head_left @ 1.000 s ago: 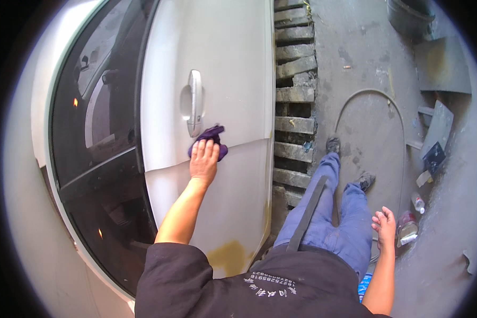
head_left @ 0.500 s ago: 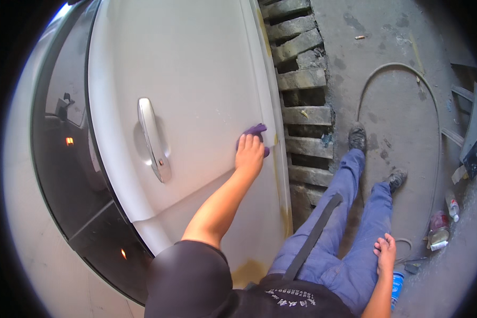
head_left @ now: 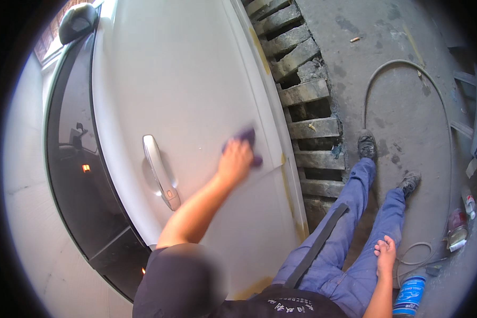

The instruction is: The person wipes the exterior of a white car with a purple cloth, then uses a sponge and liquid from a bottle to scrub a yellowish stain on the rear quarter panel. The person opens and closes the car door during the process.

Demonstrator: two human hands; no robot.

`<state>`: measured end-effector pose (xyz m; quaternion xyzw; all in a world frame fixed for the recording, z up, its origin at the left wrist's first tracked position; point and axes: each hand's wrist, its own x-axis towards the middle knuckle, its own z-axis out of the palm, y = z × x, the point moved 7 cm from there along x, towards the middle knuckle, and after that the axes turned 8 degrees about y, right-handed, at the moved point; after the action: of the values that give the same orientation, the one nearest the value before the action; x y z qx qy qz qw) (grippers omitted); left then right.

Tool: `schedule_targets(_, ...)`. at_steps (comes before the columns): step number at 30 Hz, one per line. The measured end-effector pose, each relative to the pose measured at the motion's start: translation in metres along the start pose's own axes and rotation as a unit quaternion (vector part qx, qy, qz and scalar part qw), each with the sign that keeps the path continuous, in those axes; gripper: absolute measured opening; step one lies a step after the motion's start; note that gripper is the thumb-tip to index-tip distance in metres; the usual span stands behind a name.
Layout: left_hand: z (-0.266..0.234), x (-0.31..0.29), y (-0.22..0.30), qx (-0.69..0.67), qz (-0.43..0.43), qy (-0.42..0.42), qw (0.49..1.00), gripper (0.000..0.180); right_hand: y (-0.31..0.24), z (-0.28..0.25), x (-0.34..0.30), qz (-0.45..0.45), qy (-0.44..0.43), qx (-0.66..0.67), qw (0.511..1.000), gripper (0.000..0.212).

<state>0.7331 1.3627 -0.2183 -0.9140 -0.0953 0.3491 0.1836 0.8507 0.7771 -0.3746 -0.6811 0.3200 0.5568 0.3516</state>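
Observation:
My left hand (head_left: 235, 161) presses a dark purple cloth (head_left: 247, 139) flat against the silver-white car door (head_left: 196, 79), low on the panel; hand and cloth are slightly blurred. The fingers are on the cloth, and part of it sticks out beyond them. To the left of the hand is the chrome door handle (head_left: 159, 172), untouched. A few small pale specks show on the paint near the hand. My right hand (head_left: 386, 254) hangs beside my right thigh with its fingers loosely bent and apart, holding nothing.
A broken slatted drain grate (head_left: 315, 129) with gaps runs beside the car. A grey hose (head_left: 403, 62) curves over the concrete floor. Bottles (head_left: 457, 225) and a blue can (head_left: 411, 294) stand or lie at the right. The side mirror (head_left: 78, 22) juts out at the upper left.
My left hand and the cloth have moved left and up along the door panel, nearer the handle. The view has shifted, bringing the side mirror in. My right hand stays by my thigh.

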Motion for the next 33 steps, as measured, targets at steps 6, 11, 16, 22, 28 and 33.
schedule_targets(6, -0.058, -0.060, -0.024, -0.068, -0.008, -0.070, 0.995, 0.033, -0.008, 0.008, 0.004, -0.004, -0.002, 0.020, 1.000, 0.040)
schedule_targets(11, -0.143, -0.007, -0.134, 0.133, -0.163, 0.174, 0.962, 0.047, -0.024, 0.011, 0.007, -0.002, -0.003, 0.025, 1.000, 0.039)
schedule_targets(16, -0.076, -0.116, 0.000, 0.010, -0.058, -0.032, 0.998, 0.045, -0.010, -0.006, 0.010, 0.024, 0.000, 0.106, 0.994, 0.040)
schedule_targets(22, -0.090, -0.045, -0.071, -0.041, -0.077, 0.022, 0.996, 0.042, -0.009, -0.008, 0.013, 0.023, 0.000, 0.098, 0.995, 0.045)
schedule_targets(28, -0.106, 0.131, -0.190, 0.187, -0.193, 0.003, 0.963, 0.067, -0.023, -0.011, 0.011, 0.048, 0.023, 0.093, 0.994, 0.042)
schedule_targets(33, -0.012, 0.117, -0.076, 0.095, -0.081, -0.134, 0.983, 0.068, -0.028, -0.004, 0.006, 0.053, 0.032, 0.102, 0.993, 0.042)
